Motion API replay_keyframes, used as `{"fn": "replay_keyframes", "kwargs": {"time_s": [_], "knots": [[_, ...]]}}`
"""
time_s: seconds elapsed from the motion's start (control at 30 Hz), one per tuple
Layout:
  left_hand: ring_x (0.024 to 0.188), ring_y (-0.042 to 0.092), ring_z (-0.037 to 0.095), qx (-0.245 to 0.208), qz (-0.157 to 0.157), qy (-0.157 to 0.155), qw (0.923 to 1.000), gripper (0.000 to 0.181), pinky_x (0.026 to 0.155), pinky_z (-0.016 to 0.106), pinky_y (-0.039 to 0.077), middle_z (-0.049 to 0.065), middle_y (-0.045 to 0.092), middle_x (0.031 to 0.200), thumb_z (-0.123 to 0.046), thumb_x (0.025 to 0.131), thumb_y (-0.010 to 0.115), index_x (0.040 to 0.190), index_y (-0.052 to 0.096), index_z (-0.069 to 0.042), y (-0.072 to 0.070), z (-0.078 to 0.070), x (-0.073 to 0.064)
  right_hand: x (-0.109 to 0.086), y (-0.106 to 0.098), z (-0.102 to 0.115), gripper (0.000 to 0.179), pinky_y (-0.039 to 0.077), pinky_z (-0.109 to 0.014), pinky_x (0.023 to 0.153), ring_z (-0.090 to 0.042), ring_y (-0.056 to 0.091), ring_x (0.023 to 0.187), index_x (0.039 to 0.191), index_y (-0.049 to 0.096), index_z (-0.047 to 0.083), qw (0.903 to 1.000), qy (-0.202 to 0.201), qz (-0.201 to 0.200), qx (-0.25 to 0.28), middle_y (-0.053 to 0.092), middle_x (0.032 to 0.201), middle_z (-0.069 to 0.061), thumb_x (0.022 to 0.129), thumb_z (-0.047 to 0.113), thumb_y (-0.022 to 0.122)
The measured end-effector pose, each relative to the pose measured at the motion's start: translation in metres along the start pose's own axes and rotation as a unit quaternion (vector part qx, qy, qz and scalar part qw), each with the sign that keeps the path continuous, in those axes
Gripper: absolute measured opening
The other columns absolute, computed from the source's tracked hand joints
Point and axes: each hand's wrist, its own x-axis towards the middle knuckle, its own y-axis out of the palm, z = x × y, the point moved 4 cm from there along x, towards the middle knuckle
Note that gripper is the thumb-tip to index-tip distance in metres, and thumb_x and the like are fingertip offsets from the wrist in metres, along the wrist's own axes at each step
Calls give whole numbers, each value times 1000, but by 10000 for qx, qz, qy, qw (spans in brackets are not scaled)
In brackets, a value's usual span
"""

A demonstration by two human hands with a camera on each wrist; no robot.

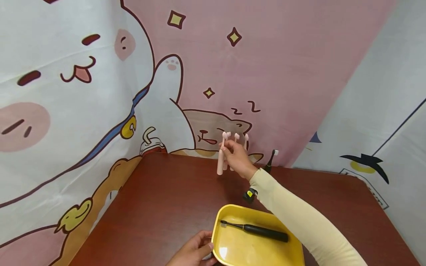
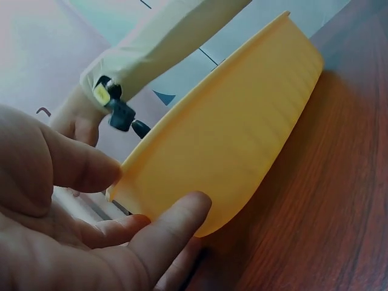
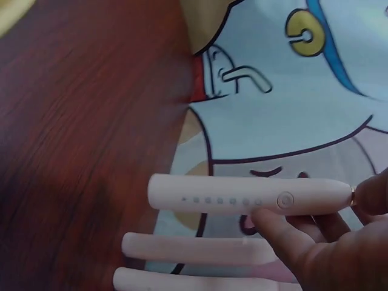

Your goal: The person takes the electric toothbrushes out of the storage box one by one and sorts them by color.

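Observation:
Thumb and fingers of my right hand pinch a pale pink electric toothbrush near its neck, its base above the table's back edge. In the right wrist view that toothbrush shows a round button and a row of small marks. Behind it are more pink toothbrushes, partly covered by the hand in the head view. My left hand grips the left wall of a yellow tray, also seen close in the left wrist view. Inside the tray lies a black electric toothbrush.
Another black toothbrush stands upright at the back, partly behind the right forearm. The dark reddish-brown table ends at a printed cartoon cloth. A small black device is on the right wrist.

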Motion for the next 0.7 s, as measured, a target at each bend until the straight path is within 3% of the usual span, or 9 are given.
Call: {"fn": "replay_keyframes", "kwargs": {"time_s": [0.2, 0.47, 0.7], "knots": [[102, 63, 22, -1, 19, 23, 10000, 46, 83, 27, 57, 21, 57, 121, -11, 101, 54, 139, 38, 10, -1, 0, 1, 13, 3, -16, 20, 55, -40, 90, -22, 62, 111, 116, 67, 12, 9950, -228, -539, -814, 67, 127, -10, 102, 20, 55], [104, 63, 23, -147, -53, 12, 9999, 44, 86, 31, 58, 22, 55, 120, -8, 101, 53, 137, 39, 11, -1, -1, 0, 24, 11, -22, 22, 53, -40, 94, -21, 65, 109, 117, 69, 7, 9864, -393, -920, -1302, 72, 119, -6, 99, 17, 60], [104, 63, 23, -208, 15, 53, 9998, 43, 87, 30, 58, 22, 55, 119, -8, 101, 52, 137, 38, 12, -1, -2, 1, 30, 15, -23, 19, 52, -41, 89, -22, 67, 100, 112, 71, 15, 9738, -370, -1123, -1941, 74, 109, 1, 98, 23, 62]]}}
